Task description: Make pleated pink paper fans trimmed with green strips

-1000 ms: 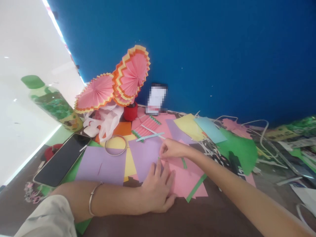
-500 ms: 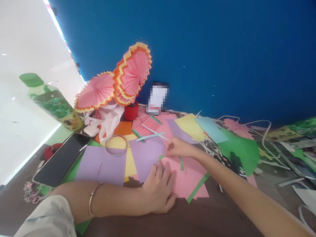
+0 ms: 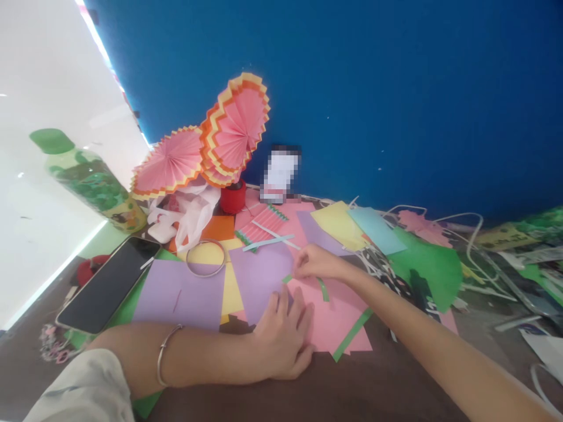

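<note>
My left hand (image 3: 284, 340) lies with its fingers spread on the near edge of the pink paper (image 3: 338, 313), with the purple paper (image 3: 259, 275) just beyond its fingertips. My right hand (image 3: 317, 262) is closed in a pinch above the pink sheet. A narrow green paper strip (image 3: 324, 290) shows on either side of that hand; its middle is hidden by the fingers. Another green strip (image 3: 353, 334) crosses the right part of the pink sheet. Farther back lies a pleated pink paper (image 3: 267, 225) with green edges, crossed by thin pale strips.
At left are a black phone (image 3: 109, 287), a bangle (image 3: 206, 274) on coloured paper, and a green-capped bottle (image 3: 88, 176). Folded paper fans (image 3: 240, 126) stand by the blue wall (image 3: 373, 105). A propped phone (image 3: 280, 176) is behind. Scissors (image 3: 422, 293) and cut scraps lie right.
Both hands and the papers keep nearly the same places. The view has shifted very slightly.
</note>
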{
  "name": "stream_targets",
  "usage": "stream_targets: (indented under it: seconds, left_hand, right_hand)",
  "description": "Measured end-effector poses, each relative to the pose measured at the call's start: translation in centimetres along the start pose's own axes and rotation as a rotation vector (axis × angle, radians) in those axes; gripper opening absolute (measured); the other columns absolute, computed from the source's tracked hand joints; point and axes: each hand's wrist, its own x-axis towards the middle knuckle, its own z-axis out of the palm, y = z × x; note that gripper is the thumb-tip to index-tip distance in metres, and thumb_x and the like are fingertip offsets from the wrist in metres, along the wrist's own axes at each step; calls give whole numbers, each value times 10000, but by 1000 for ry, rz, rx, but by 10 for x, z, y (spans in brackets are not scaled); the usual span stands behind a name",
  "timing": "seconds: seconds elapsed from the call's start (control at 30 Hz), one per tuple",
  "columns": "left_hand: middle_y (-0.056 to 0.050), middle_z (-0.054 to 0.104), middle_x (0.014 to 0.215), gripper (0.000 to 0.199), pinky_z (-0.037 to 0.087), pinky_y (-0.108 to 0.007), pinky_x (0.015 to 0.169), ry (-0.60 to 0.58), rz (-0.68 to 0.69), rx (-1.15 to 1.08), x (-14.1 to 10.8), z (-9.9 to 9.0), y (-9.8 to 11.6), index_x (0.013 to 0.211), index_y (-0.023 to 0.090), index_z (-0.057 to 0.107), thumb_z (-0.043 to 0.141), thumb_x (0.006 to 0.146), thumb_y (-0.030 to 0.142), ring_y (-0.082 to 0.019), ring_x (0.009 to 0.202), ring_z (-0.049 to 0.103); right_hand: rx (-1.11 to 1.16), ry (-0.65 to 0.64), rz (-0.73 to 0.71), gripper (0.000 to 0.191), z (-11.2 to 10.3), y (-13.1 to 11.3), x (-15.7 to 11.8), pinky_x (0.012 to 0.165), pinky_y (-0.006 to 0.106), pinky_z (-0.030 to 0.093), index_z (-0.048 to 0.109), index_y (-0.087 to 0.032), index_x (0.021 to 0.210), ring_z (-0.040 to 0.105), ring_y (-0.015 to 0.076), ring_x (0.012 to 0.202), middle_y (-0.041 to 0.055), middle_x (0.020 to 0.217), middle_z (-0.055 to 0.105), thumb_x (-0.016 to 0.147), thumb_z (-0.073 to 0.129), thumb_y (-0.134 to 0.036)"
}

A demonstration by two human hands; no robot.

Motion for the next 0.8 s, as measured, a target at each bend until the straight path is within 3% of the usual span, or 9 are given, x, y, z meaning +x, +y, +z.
stream_targets:
  seconds: [0.2, 0.4, 0.8]
  left_hand:
    - [-225, 341, 1343, 613, 241, -544, 874, -8, -5, -37, 1, -2, -2, 1350, 85, 288, 231, 855, 443, -428, 1152, 353]
    - [-201, 366, 1314, 646, 116, -600, 950, -26, 22, -81, 2, -5, -5, 1331, 106, 323, 228, 836, 509, -448, 1205, 279]
    - [-213, 362, 1306, 643, 238, -555, 871, -17, 20, -66, 2, -5, -5, 1317, 83, 332, 259, 824, 489, -477, 1153, 326]
  right_hand:
    - [-5, 15, -4, 123, 1, -1, 0, 488, 188, 400, 673, -128, 572, 560, 133, 574, 18, 579, 653, 533, 565, -169]
    - [10, 36, -27, 117, 2, -1, -1, 494, 197, 405, 674, -133, 559, 556, 135, 563, 16, 571, 655, 535, 565, -166]
    - [43, 44, -25, 184, -6, 3, -10, 549, 216, 445, 697, -130, 627, 596, 166, 631, 47, 632, 678, 604, 633, -300]
